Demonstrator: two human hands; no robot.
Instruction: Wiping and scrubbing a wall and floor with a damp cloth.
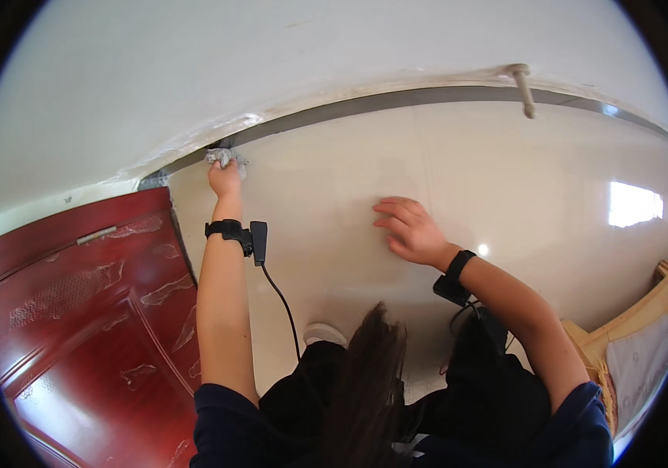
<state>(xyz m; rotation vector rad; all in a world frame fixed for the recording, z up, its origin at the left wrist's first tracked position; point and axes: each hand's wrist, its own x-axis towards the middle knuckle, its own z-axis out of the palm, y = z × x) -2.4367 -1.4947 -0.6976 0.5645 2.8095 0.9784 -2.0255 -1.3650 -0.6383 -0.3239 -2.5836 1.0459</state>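
My left hand (226,180) grips a crumpled grey cloth (227,158) against the dark skirting strip (334,111) at the foot of the white wall, close to the corner by the red door. Fingers spread and holding nothing, my right hand (413,229) hovers over the glossy beige tiled floor (334,193). Whether its fingertips touch the floor, I cannot tell. Each wrist wears a black strap with a small black device, and a cable runs from the left one.
A red panelled door (94,316) with peeling film stands at the left. From the wall (310,47) a beige door stop (524,93) sticks out at the upper right. Wooden furniture (632,316) with a pale cover is at the lower right. One light shoe (323,333) shows below me.
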